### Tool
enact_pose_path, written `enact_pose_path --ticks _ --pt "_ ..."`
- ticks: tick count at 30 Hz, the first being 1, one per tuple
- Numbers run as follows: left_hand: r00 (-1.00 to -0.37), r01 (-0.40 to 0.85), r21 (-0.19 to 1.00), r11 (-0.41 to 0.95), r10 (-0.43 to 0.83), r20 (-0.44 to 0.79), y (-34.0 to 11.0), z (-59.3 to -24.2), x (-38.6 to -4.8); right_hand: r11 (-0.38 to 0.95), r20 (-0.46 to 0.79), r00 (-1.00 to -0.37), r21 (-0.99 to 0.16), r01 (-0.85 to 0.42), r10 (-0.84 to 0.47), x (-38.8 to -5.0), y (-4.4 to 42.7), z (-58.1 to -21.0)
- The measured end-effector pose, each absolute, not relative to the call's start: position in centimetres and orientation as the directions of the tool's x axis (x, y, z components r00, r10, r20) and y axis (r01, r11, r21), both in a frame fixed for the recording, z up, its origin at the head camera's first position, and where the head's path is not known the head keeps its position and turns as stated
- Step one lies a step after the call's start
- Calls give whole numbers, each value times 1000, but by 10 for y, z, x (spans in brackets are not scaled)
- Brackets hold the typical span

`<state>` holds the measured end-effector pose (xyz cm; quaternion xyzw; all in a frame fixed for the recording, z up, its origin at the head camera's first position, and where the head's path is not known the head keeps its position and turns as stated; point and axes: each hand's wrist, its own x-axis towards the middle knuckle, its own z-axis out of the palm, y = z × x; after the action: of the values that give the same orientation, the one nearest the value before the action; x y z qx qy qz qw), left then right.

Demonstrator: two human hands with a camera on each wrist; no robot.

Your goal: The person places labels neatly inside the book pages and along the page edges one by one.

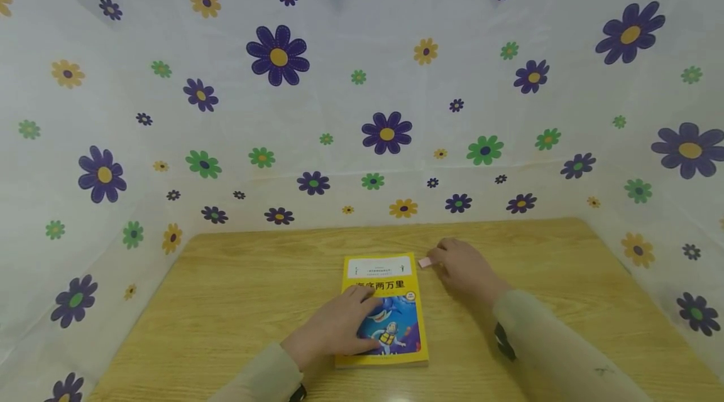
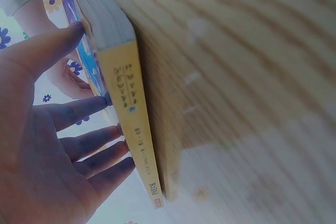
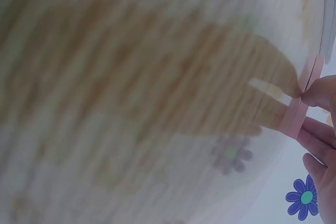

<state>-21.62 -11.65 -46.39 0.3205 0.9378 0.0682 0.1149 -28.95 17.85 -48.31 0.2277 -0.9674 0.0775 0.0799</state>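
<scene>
A yellow paperback book (image 1: 398, 314) lies face up on the table, with a shark and a diver on its cover. My left hand (image 1: 336, 325) rests across the left part of the cover. Seen from the left wrist, its fingers are spread and fairly straight, the tips touching the book near its yellow spine (image 2: 128, 87). Just right of the book's top corner, my right hand (image 1: 466, 269) pinches a small pink strip (image 1: 425, 262) between thumb and fingers. In the right wrist view the pink strip (image 3: 295, 119) shows a thin dark line lengthwise; its exact kind is unclear.
The wood-grain table (image 1: 243, 289) extends to both sides of the book. A white curtain (image 1: 339, 100) printed with purple, green and yellow flowers encloses the table at the back and sides. Light sleeves cover both forearms.
</scene>
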Motion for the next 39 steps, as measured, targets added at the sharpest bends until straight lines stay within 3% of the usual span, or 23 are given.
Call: enact_pose_path --ticks 20,39 --pt "-766 592 185 784 619 -175 -114 -462 -216 924 81 -929 -106 -368 -361 -297 177 -480" --pt "-771 583 194 789 613 -173 -113 -460 -215 909 97 -907 -47 -415 -409 -299 191 -480"
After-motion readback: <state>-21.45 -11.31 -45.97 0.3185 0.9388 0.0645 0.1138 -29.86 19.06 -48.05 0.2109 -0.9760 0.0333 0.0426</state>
